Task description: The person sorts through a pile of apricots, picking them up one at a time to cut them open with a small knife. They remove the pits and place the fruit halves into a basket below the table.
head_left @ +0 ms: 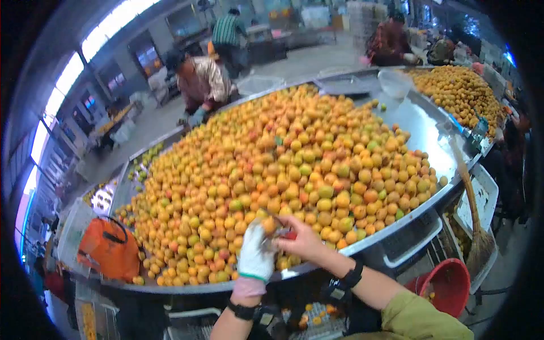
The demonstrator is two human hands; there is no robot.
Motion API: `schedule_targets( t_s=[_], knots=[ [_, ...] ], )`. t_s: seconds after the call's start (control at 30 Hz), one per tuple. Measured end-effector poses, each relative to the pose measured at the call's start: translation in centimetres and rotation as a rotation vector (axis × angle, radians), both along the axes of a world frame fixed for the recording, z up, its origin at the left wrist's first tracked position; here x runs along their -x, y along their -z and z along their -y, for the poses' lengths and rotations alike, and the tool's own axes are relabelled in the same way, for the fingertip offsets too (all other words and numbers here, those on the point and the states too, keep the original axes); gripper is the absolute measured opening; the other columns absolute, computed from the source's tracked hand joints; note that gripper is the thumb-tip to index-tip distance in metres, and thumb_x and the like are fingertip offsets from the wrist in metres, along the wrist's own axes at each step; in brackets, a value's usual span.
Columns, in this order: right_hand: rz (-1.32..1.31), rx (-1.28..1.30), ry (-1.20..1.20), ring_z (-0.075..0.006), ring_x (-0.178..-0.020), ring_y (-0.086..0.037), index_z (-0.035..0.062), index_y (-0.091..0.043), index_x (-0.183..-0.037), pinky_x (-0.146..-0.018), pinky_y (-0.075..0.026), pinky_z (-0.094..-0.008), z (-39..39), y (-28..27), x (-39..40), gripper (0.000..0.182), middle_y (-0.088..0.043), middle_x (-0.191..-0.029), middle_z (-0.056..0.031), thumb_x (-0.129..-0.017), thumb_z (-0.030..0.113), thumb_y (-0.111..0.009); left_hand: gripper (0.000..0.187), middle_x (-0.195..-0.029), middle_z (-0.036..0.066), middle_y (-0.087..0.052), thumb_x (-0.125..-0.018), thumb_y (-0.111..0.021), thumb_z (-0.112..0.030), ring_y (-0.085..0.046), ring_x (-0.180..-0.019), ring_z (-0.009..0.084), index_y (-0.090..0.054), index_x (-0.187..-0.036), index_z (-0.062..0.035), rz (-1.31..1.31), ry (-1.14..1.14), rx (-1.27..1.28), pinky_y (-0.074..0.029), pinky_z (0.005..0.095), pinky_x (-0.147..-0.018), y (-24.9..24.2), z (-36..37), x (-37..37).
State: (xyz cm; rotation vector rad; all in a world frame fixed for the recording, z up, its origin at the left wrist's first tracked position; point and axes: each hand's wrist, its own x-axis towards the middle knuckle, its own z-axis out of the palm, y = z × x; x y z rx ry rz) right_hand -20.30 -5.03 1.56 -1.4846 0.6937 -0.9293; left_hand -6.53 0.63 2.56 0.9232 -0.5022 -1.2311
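Note:
My left hand (pixel 255 252), in a white glove, is closed around an apricot (pixel 268 225) at the near edge of the heap. My bare right hand (pixel 303 242) grips a small red-handled tool (pixel 290 234) right beside that fruit. A thin, dark part of the tool reaches toward the apricot; it looks like a knife, but the blade is blurred. Beyond both hands spreads a large heap of apricots (pixel 272 153), mostly orange-yellow with some greenish ones. They lie on a metal table (pixel 422 127) with a raised rim.
An orange bag (pixel 109 249) leans on the table's left end. At the lower right are a red bucket (pixel 447 288), a broom (pixel 479 246) and white crates (pixel 481 195). A person (pixel 204 85) works across the table; another apricot heap (pixel 459 96) lies at right.

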Motion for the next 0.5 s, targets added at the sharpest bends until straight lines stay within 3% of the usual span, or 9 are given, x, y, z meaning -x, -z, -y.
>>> schedule_targets(
  t_s=[0.03,0.07,0.13,0.17,0.2,0.3,0.37,0.43,0.5],
  knots=[
    [0.106,-0.055,0.014,-0.0151,-0.099,-0.06,0.0031,-0.049,-0.129,-0.085,-0.05,-0.0303,0.1,0.6,-0.2,0.061,-0.062,-0.11,-0.0076,-0.08,0.028,-0.076,0.043,-0.12,0.007,-0.056,-0.096,-0.053,-0.024,-0.058,-0.105,0.0179,-0.041,-0.135,-0.0099,-0.085,0.003,-0.033,-0.051,0.0286,-0.08,1.1,0.5,0.9],
    [-0.135,-0.006,0.063,-0.0144,-0.098,-0.059,0.0037,-0.049,-0.13,-0.085,-0.05,-0.0304,1.1,1.4,0.0,0.059,-0.061,-0.11,-0.0068,-0.082,0.025,-0.074,0.045,-0.122,0.008,-0.055,-0.095,-0.055,-0.021,-0.058,-0.104,0.0185,-0.04,-0.136,-0.0077,-0.142,0.042,-0.067,-0.051,0.0298,-0.082,2.2,0.6,1.4],
    [-0.038,-0.075,-0.003,-0.0111,-0.086,-0.058,0.0025,-0.052,-0.126,-0.078,-0.051,-0.0291,1.8,1.8,0.5,0.05,-0.061,-0.1,-0.002,-0.083,0.018,-0.072,0.041,-0.122,0.008,-0.054,-0.095,-0.055,-0.021,-0.058,-0.103,0.0183,-0.043,-0.132,-0.0077,-0.253,0.131,-0.051,-0.05,0.0319,-0.086,2.3,0.4,1.7],
    [-0.061,-0.029,-0.01,-0.0102,-0.084,-0.058,0.0018,-0.053,-0.125,-0.075,-0.051,-0.0269,1.7,1.2,0.6,0.047,-0.062,-0.098,-0.0021,-0.084,0.016,-0.071,0.036,-0.117,0.006,-0.057,-0.096,-0.054,-0.024,-0.058,-0.102,0.0166,-0.048,-0.128,-0.0089,0.704,0.058,0.154,-0.049,0.0311,-0.085,3.9,0.2,1.4],
    [-0.092,-0.071,-0.01,-0.0094,-0.084,-0.057,0.0016,-0.054,-0.124,-0.073,-0.05,-0.0257,1.7,0.6,0.7,0.045,-0.062,-0.098,-0.0023,-0.084,0.015,-0.07,0.033,-0.112,0.004,-0.059,-0.096,-0.055,-0.024,-0.058,-0.101,0.0149,-0.051,-0.124,-0.0078,-0.231,0.168,0.024,-0.049,0.0293,-0.085,2.0,0.3,1.6],
    [-0.121,-0.14,-0.053,-0.0047,-0.077,-0.055,0.0018,-0.051,-0.126,-0.063,-0.046,-0.0202,1.4,-0.7,0.8,0.045,-0.061,-0.093,-0.0013,-0.086,0.013,-0.068,0.028,-0.105,0.003,-0.06,-0.096,-0.054,-0.022,-0.06,-0.093,0.0136,-0.052,-0.121,-0.0094,-0.146,0.213,0.058,-0.051,0.0302,-0.081,3.4,1.4,0.6],
    [-0.108,-0.171,-0.065,-0.0031,-0.07,-0.052,0.0028,-0.05,-0.125,-0.058,-0.042,-0.0185,1.1,-0.2,0.2,0.042,-0.059,-0.088,0.0005,-0.088,0.016,-0.066,0.026,-0.105,0.003,-0.06,-0.096,-0.054,-0.023,-0.06,-0.094,0.0145,-0.052,-0.118,-0.0093,-0.285,0.227,-0.026,-0.051,0.0308,-0.081,3.8,1.0,0.1],
    [-0.105,-0.2,-0.065,-0.0015,-0.064,-0.048,0.0037,-0.049,-0.123,-0.052,-0.038,-0.0168,0.8,0.1,0.1,0.04,-0.057,-0.083,0.0023,-0.09,0.018,-0.065,0.027,-0.106,0.006,-0.059,-0.096,-0.054,-0.023,-0.061,-0.097,0.0185,-0.05,-0.119,-0.0084,-0.266,0.163,-0.103,-0.052,0.0353,-0.086,3.7,0.8,-0.2],
    [-0.137,-0.191,0.02,-0.0004,-0.055,-0.04,0.006,-0.047,-0.118,-0.046,-0.03,-0.0165,0.6,0.5,-0.2,0.034,-0.05,-0.074,0.005,-0.093,0.025,-0.061,0.029,-0.111,0.011,-0.056,-0.096,-0.053,-0.021,-0.06,-0.101,0.0257,-0.047,-0.12,-0.0062,-0.464,0.108,-0.056,-0.052,0.0406,-0.09,3.6,0.8,-1.1]
  ],
)
